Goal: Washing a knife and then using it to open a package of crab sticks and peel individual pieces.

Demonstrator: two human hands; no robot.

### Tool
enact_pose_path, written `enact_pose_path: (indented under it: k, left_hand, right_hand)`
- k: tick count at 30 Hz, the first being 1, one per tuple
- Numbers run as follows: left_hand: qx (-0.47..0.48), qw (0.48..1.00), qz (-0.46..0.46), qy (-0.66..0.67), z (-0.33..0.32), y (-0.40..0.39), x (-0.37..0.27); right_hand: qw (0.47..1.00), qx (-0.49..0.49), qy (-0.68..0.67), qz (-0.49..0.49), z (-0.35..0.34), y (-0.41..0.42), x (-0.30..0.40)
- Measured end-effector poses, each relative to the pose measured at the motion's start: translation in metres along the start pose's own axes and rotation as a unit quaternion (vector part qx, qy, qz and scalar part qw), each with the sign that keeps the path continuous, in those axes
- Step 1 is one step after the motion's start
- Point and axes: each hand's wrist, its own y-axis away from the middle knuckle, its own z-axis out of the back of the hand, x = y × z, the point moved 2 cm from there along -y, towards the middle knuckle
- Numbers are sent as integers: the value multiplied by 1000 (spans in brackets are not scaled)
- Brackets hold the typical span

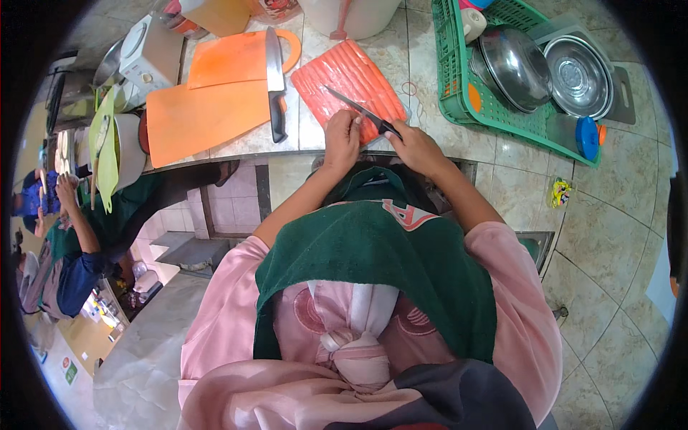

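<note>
A flat clear plastic pack of orange-red sausages (333, 70) lies on the tiled counter in front of me. My left hand (342, 138) is at its near edge, with curled fingers gripping the wrap. In my right hand (418, 149) is the black handle of a slim kitchen knife (356, 103). The blade points up and to the left across the pack, its tip over the sausages. Whether the edge has entered the plastic is not visible. A red rubber band (409, 88) is on the counter just right of the pack.
To the left, a large kitchen knife (276, 80) lies beside orange cutting boards (209, 115). A green plastic basket (446, 102) with steel bowls (578, 78) stands at right. Behind the pack is a white tub (352, 19). Another person (80, 269) works at far left near a pot (131, 150).
</note>
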Motion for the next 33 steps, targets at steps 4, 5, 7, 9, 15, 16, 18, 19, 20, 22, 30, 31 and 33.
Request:
enact_pose_path:
  k: [4,5,7,9,15,16,18,19,20,22,30,31,33]
  left_hand:
    - [-12,1000,-3,8,1,1,1]
    - [-14,1000,-7,4,1,1,1]
    - [-3,1000,-5,8,-1,0,0]
    - [3,1000,-3,8,-2,-1,1]
    - [3,1000,6,12,1,2,5]
    - [3,1000,9,11,1,1,5]
    - [9,1000,10,12,1,1,1]
    - [8,1000,8,11,0,0,-1]
    - [7,1000,5,11,-1,-1,-2]
    - [8,1000,2,13,-1,-1,3]
    - [14,999,29,27,2,3,4]
    - [16,999,25,31,0,2,4]
    - [18,999,19,31,0,1,5]
  right_hand:
    - [997,54,-2,-51,11,19,-6]
    - [997,60,0,-54,7,20,-12]
    - [1000,4,-24,-4,-7,9,-14]
    - [996,-49,-47,52,-9,-3,-9]
    - [998,53,-11,-33,5,17,-9]
    - [998,54,-9,-39,6,23,-11]
    - [997,51,-8,-50,1,23,-15]
    - [1000,8,-20,-1,-6,13,-15]
    - [998,-36,-33,48,-9,6,-15]
    - [999,-27,-17,44,-11,-5,-11]
    - [996,69,10,-51,7,16,-12]
    - [999,45,3,-2,4,3,-11]
    - [999,18,-6,50,4,-6,-7]
